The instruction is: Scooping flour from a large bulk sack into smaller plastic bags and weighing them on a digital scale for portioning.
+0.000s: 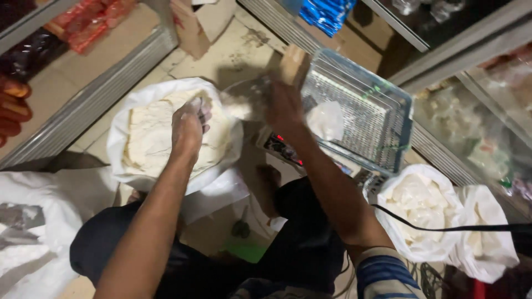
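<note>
My left hand (188, 126), dusted white, is down in an open white sack of pale flour (149, 138) on the floor. Its fingers are closed round what looks like a small scoop (203, 108). My right hand (285, 105) is blurred and reaches forward to the far edge of a round metal pan (244, 98) holding some white powder. The pan sits on a digital scale with a red lit display (280, 145). Whether the right hand's fingers grip the pan's rim is hidden.
A blue-rimmed wire basket (382, 94) with a clear plastic bag in it stands right of the scale. Two more white sacks of pale goods (421, 205) sit at the lower right, crossed by a black cable. Metal-edged shelves line both sides. A cardboard box (199, 25) stands ahead.
</note>
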